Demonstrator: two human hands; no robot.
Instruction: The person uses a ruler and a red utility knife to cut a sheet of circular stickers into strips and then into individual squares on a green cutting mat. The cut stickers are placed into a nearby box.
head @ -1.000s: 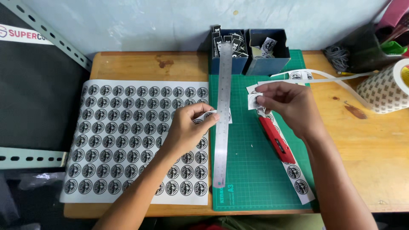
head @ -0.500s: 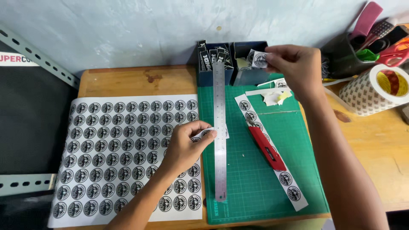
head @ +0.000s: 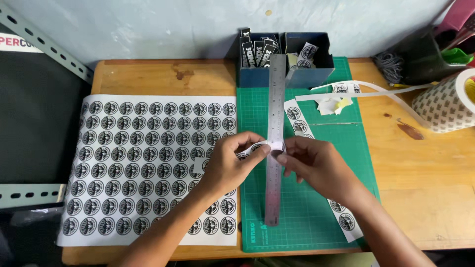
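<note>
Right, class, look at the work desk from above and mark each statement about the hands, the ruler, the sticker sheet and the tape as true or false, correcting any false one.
1. Both hands, the left hand and the right hand, pinch a small sticker strip. True.
2. The metal ruler lies on the bare wooden desk. False: it lies on the green cutting mat.
3. The big sheet of round stickers lies left of the mat. True.
4. The roll of tape stands at the desk's left edge. False: it is at the right edge.
5. The two blue boxes are empty. False: both hold stickers or paper pieces.
</note>
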